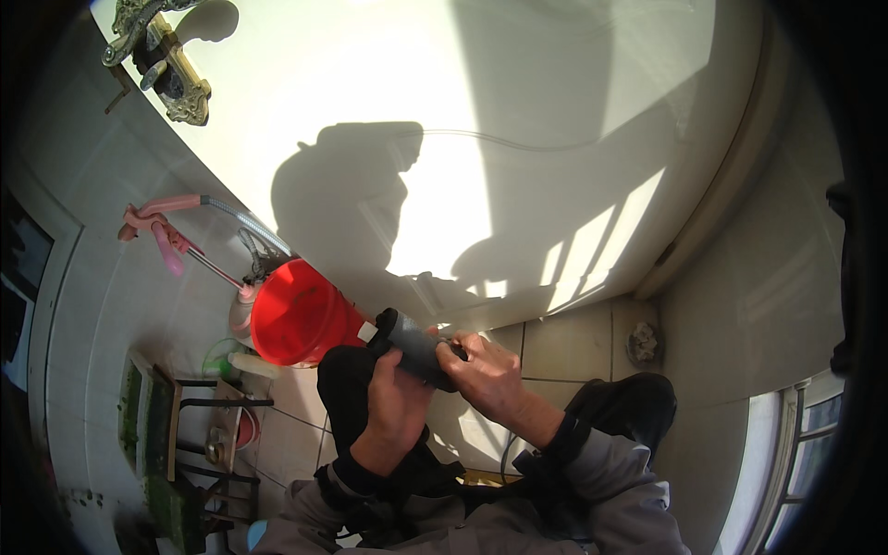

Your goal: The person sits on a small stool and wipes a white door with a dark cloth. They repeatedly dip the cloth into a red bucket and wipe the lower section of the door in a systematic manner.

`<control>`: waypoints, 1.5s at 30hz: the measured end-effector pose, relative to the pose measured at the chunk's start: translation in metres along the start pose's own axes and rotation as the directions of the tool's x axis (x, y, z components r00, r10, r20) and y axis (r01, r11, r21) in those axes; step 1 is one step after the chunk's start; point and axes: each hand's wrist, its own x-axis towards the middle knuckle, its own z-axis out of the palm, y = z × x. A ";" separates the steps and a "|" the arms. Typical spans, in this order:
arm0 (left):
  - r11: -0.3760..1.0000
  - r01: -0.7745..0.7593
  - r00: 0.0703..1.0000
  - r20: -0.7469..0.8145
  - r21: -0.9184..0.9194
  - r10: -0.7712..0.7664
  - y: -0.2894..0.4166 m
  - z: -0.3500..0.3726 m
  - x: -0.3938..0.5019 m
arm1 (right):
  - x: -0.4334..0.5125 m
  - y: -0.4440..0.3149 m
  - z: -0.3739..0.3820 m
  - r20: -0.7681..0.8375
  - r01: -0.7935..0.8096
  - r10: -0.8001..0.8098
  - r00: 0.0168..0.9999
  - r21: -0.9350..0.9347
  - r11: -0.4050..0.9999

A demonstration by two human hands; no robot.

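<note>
A dark grey cylindrical object (416, 352) with a black end and a white tip lies across both hands above my lap; its kind is not clear. My left hand (397, 409) holds it from below, thumb along its near side. The fingers of my right hand (485, 374) are bent around the object's right end, where they pinch a small dark part. What exactly the fingertips grip is partly hidden. A red plastic bucket (298, 312) stands just left of the object, beyond my left knee.
A white door (361, 90) with an ornate metal handle (170, 76) stands in front, bearing my shadow. At the left are a pink steamer-like pole (215, 267) and a dark-framed rack (225, 402). A small bowl (645, 343) sits on the tiled floor at right, near a window (808, 444).
</note>
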 end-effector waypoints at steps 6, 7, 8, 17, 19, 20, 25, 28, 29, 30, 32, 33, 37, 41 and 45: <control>0.961 -0.062 0.995 -0.056 0.269 0.080 -0.006 0.005 0.004 | 0.002 -0.004 -0.005 0.146 0.102 -0.102 0.984 0.011 0.995; 0.973 -0.069 0.993 -0.076 0.222 0.088 -0.003 0.004 0.006 | 0.004 -0.004 -0.007 0.101 0.052 -0.066 0.993 0.129 0.990; 0.982 -0.075 0.993 -0.082 0.171 0.090 0.003 0.003 0.010 | 0.005 -0.003 -0.009 0.095 -0.004 -0.019 0.995 0.240 0.971; 0.953 -0.251 0.967 0.090 0.169 0.238 0.013 0.009 0.015 | 0.002 0.014 -0.007 0.791 -0.841 0.299 0.534 0.533 0.092; 0.931 -0.304 0.953 0.058 0.204 0.298 0.018 0.010 0.018 | 0.000 0.016 -0.003 0.740 -0.820 0.353 0.572 0.503 0.272; 0.934 -0.301 0.953 0.045 0.191 0.298 0.019 0.009 0.018 | -0.001 0.017 -0.002 0.721 -0.806 0.362 0.590 0.501 0.316; 0.907 -0.312 0.944 -0.018 0.283 0.330 0.017 -0.001 0.018 | -0.008 0.015 0.007 0.494 -0.541 0.274 0.825 0.555 0.632; 0.903 -0.327 0.942 0.018 0.279 0.336 0.015 -0.004 0.019 | -0.015 0.017 0.013 0.652 -0.680 0.220 0.726 0.631 0.375; 0.907 -0.337 0.940 0.032 0.252 0.340 0.015 -0.004 0.020 | -0.017 0.018 0.015 0.690 -0.713 0.200 0.695 0.627 0.315; 0.900 -0.347 0.936 0.035 0.264 0.350 0.015 -0.003 0.022 | -0.019 0.018 0.017 0.673 -0.696 0.203 0.711 0.635 0.334; 0.886 -0.375 0.927 0.105 0.274 0.360 0.014 0.001 0.025 | -0.021 0.021 0.019 0.594 -0.621 0.196 0.780 0.698 0.357; 0.884 -0.373 0.928 0.115 0.282 0.355 0.013 0.003 0.025 | -0.021 0.022 0.017 0.632 -0.648 0.166 0.757 0.696 0.309; 0.837 -0.328 0.939 0.054 0.438 0.340 0.012 0.004 0.025 | -0.017 0.029 -0.002 0.592 -0.625 0.202 0.781 0.744 0.237; 0.610 -0.455 0.832 0.065 0.649 0.551 0.036 -0.016 0.035 | 0.003 0.044 -0.048 0.441 -0.649 0.552 0.707 0.715 0.260; 0.354 -0.540 0.646 0.107 0.763 0.755 0.066 -0.055 0.063 | 0.035 0.082 -0.130 -0.101 -0.441 0.790 0.605 0.783 0.438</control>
